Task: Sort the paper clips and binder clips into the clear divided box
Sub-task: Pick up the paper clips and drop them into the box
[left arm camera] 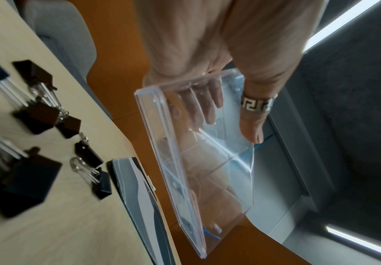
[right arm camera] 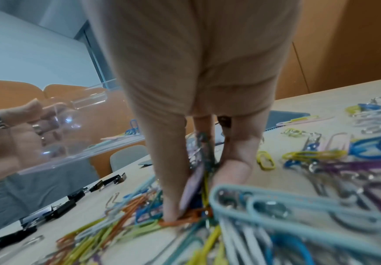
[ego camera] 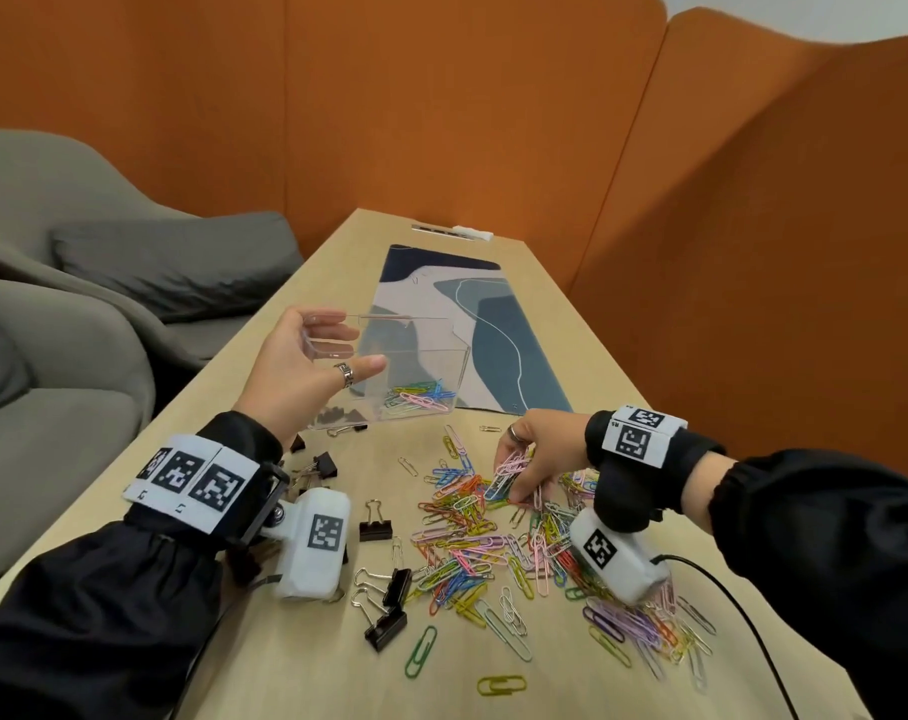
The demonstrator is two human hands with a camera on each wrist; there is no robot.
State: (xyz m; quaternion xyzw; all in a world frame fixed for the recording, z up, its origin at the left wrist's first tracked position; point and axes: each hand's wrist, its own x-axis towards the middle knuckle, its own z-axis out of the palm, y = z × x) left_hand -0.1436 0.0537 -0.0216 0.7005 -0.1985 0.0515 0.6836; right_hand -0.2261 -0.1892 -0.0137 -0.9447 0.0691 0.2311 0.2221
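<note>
My left hand (ego camera: 360, 350) holds the clear divided box (ego camera: 415, 366) lifted and tilted above the table, thumb on the near wall and fingers behind it. One compartment holds several coloured paper clips (ego camera: 420, 397); dark binder clips show in another. In the left wrist view the box (left arm camera: 207, 170) sits in my left hand (left arm camera: 230, 125). My right hand (ego camera: 519, 475) reaches down into the pile of paper clips (ego camera: 493, 553) and pinches a bunch of them. The right wrist view shows my right hand (right arm camera: 198, 197) closed on the clips. Black binder clips (ego camera: 376, 527) lie scattered left of the pile.
A blue and white patterned mat (ego camera: 503, 345) lies behind the box. A grey sofa (ego camera: 77, 304) stands beyond the table's left edge, and orange partitions close off the back and right. A black cable (ego camera: 753, 631) runs over the table's near right.
</note>
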